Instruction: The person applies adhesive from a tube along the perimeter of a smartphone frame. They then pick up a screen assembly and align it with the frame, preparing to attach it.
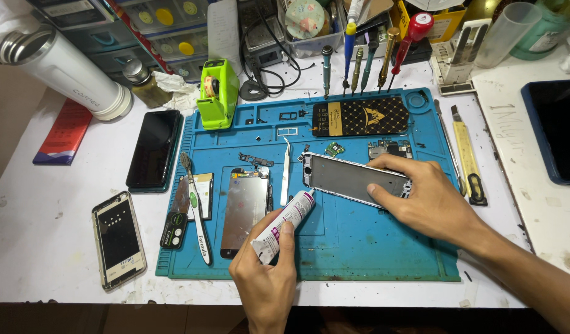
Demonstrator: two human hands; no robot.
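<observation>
My left hand (269, 272) grips a white glue tube (283, 224) with its nozzle pointing up-right toward the lower left corner of a grey phone frame (350, 178). My right hand (430, 201) holds that frame down at its right end, thumb on its face and fingers over the far edge. The frame lies tilted on the blue work mat (359, 247). A detached phone screen (244, 207) lies on the mat just left of the tube, with white tweezers (286, 170) between it and the frame.
A toothbrush (195, 207), a battery (201, 195) and a black-and-gold case (361, 116) lie on the mat. Off it to the left are a dark phone (154, 148) and a phone back (118, 238). Screwdrivers (365, 59), green tape dispenser (218, 93), white bottle (62, 68), utility knife (465, 154) and tablet (557, 130) surround it.
</observation>
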